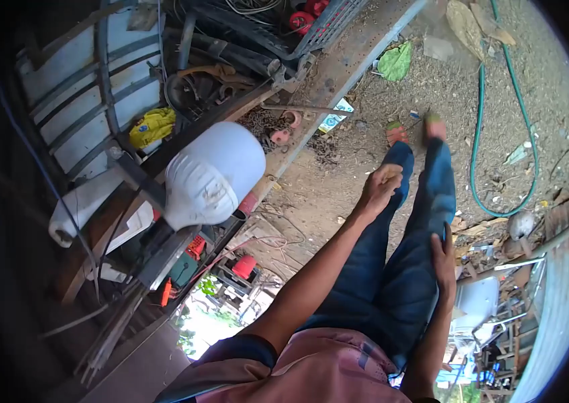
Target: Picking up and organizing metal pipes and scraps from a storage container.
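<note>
My left hand (382,188) is held out in front of my left leg, with its fingers curled closed. Whether anything small is inside them cannot be made out. My right hand (444,260) lies along the outer side of my right leg near the knee, fingers stretched out and holding nothing. Both legs are in blue trousers (392,269), and my feet are on the dirt ground (338,195). Off to the left, a big white light bulb (221,168) hangs close to the view, well apart from both hands.
A cluttered metal-edged bench (345,74) runs along the left, bearing a black crate (284,40) and a yellow bag (152,127). On the ground are a green hose (478,154), a green leaf-like scrap (395,62) and litter. A white chair (478,302) stands at right.
</note>
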The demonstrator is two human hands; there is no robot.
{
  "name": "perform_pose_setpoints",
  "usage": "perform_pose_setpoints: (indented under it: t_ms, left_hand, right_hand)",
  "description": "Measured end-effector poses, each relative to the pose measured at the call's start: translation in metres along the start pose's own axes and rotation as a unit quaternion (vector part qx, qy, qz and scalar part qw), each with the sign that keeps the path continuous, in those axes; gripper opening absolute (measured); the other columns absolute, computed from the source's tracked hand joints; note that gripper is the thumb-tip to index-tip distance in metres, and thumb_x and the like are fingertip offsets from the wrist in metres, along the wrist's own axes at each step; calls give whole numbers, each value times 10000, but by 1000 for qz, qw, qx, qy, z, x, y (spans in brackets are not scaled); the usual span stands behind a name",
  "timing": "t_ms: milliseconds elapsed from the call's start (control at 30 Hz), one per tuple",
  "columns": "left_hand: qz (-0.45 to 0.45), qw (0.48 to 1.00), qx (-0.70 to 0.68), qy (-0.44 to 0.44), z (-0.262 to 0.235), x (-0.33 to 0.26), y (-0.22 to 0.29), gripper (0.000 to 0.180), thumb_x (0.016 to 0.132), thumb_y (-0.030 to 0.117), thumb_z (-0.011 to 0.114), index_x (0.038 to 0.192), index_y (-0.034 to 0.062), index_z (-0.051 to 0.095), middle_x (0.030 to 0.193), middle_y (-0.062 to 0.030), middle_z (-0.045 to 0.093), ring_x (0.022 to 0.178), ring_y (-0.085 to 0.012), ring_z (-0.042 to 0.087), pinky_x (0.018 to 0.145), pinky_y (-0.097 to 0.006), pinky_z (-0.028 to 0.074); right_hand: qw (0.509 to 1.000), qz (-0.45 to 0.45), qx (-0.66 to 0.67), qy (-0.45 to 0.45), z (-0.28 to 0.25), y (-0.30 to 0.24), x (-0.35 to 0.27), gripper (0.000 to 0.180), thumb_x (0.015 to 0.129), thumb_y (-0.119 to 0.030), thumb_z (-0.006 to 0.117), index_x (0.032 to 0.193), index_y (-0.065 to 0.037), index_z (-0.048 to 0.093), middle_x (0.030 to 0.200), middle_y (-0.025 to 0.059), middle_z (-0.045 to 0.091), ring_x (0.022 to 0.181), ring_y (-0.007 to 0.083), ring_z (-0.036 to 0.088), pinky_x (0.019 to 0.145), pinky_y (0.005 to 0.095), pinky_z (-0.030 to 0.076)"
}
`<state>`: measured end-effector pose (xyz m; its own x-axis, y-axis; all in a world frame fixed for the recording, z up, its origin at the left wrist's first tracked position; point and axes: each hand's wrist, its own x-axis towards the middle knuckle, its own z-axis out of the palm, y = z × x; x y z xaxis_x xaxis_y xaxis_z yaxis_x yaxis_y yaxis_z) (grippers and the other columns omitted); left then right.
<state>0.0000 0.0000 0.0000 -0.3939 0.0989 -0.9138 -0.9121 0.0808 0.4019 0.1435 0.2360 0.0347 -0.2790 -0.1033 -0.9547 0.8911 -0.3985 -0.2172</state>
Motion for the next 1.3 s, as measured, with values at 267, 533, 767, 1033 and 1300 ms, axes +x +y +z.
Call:
perform_pose_setpoints:
  t_ms: [267,533,767,1033,1300]
  left_hand:
    - [11,989,-127,70,1,103,66,278,984,202,575,1227,68,597,1109,-35,669,952,-123,638,813,-302,501]
    - [241,915,-124,298,-95,185,217,240,912,140,648,1144,83,661,972,-44,707,901,-116,657,793,-306,527]
    - [271,841,43,466,-193,238,276,232,879,138,676,1089,41,691,953,-84,724,892,-194,682,788,-321,532]
    - [162,863,234,418,-140,293,293,451,830,441,686,1136,112,657,1046,-192,711,1022,-359,681,899,-437,515]
    - [96,854,281,427,-137,289,307,504,797,482,686,1133,122,579,1057,-178,696,1023,-368,666,909,-455,510]
  right_hand:
    - [730,-94,-657,161,90,-159,93,924,693,-208,795,1497,-111,350,1395,311,445,1242,477,500,1040,494,446]
    - [660,-86,-730,155,79,-199,126,668,693,-161,748,1326,-53,560,1333,204,538,1224,405,532,1017,467,464]
    - [638,-41,-757,137,86,-207,131,663,697,-224,725,1316,-67,548,1318,189,528,1203,411,527,989,507,470]
    - [642,9,-754,136,85,-201,132,626,722,-251,706,1301,-68,552,1349,205,497,1178,423,553,945,510,502]
    - [659,21,-738,143,86,-192,133,634,726,-265,714,1304,-65,549,1366,231,479,1206,429,532,983,506,477]
